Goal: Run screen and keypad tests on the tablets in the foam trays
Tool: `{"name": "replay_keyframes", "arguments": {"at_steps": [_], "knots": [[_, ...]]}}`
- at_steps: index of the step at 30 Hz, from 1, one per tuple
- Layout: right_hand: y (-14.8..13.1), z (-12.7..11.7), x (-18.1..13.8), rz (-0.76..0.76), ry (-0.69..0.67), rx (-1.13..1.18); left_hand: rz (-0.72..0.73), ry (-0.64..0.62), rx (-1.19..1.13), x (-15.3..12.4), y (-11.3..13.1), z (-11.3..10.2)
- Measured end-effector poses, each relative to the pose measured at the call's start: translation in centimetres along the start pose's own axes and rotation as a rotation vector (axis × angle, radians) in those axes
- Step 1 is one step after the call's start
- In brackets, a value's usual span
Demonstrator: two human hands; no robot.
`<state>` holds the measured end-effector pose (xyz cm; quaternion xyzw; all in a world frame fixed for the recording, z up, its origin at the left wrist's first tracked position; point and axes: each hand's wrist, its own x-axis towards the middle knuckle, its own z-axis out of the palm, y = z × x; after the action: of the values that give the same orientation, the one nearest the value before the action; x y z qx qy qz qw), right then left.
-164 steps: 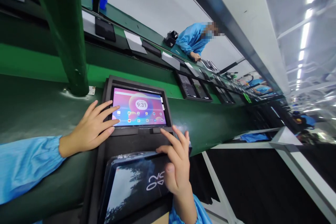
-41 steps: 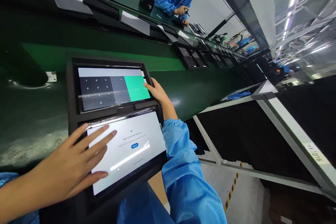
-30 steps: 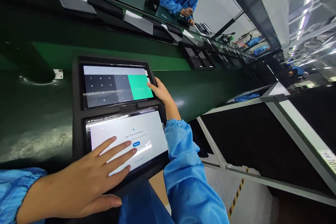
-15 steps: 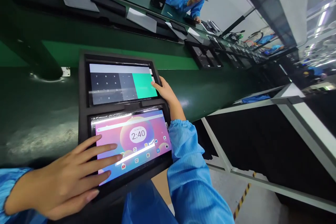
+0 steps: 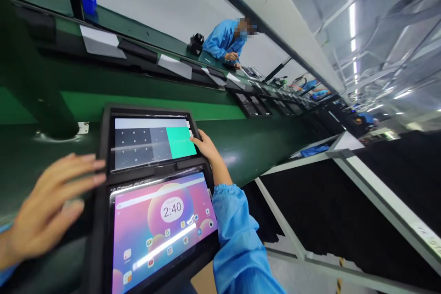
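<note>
Head view shows your right hand [image 5: 206, 144] reaching across to the far tablet [image 5: 153, 141], fingertips at its right edge just beside the green panel on the screen, while your left hand [image 5: 51, 202] hovers loose over the left rim of the black foam tray [image 5: 103, 147]. Both tablets sit in that tray on the green conveyor [image 5: 138, 87], the far one showing a keypad, the near tablet [image 5: 161, 225] showing a home screen reading 2:40, directly under your right forearm.

The main risk, as you stand now, is a stray touch: your blue sleeve [image 5: 234, 234] lies along the right edge of the near tablet, and a dragged cuff could open an app or shift the screen. A press on the far tablet's edge instead of its glass could also tip it in its pocket or simply fail to register. Your left hand is blurred, so judge its placement with care; if it drops carelessly it may land on the near screen rather than on the foam.

Your right arm is stretched forward, wrist slightly raised, fingers curled lightly and grasping nothing, only touching the tablet's edge. Your left hand is palm down, fingers spread and released, holding nothing, whether it touches the tray I cannot tell. A co-worker [image 5: 223, 41] in blue works further along the line, well apart from you
</note>
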<state>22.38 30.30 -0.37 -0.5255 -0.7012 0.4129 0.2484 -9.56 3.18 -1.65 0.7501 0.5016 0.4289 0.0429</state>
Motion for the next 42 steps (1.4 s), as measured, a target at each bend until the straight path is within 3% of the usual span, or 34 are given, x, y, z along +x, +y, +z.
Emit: {"name": "replay_keyframes", "arguments": {"at_steps": [2, 4, 8, 11, 14, 21, 27, 33, 35, 39, 42], "knots": [[0.0, -0.1, 0.0, 0.0, 0.007, -0.005, -0.171, 0.151, -0.025, 3.7, -2.5, 0.9], [0.1, -0.1, 0.0, 0.004, 0.007, -0.004, -0.297, 0.213, -0.035, 6.5, -4.6, 2.4], [0.3, -0.3, -0.1, 0.03, 0.002, 0.022, -0.162, 0.271, 0.024, 8.3, -7.6, 4.8], [0.4, -0.6, -0.5, 0.049, -0.042, 0.08, -0.087, 0.255, 0.029, 8.0, -8.6, 5.3], [0.3, -0.8, -0.8, 0.062, -0.095, 0.133, -0.055, 0.223, 0.034, 7.9, -8.8, 5.1], [0.7, -0.6, 0.2, 0.079, -0.036, 0.148, -0.054, 0.123, 0.038, 8.3, -8.7, 5.0], [0.6, -1.0, 0.0, 0.056, -0.099, 0.213, -0.081, 0.048, 0.095, 8.6, -8.7, 4.8], [0.4, -1.1, -0.2, 0.053, -0.089, 0.218, -0.15, -0.223, 0.17, 9.3, -8.9, 4.4], [0.4, -1.0, -0.3, 0.053, -0.082, 0.21, -0.137, -0.199, 0.18, 9.2, -8.9, 4.3], [0.3, -1.0, -0.4, 0.054, -0.085, 0.202, -0.125, -0.024, 0.236, 8.4, -8.6, 4.3], [0.4, -1.0, -0.5, 0.054, -0.098, 0.197, -0.133, -0.004, 0.244, 8.0, -8.4, 4.5]]}}
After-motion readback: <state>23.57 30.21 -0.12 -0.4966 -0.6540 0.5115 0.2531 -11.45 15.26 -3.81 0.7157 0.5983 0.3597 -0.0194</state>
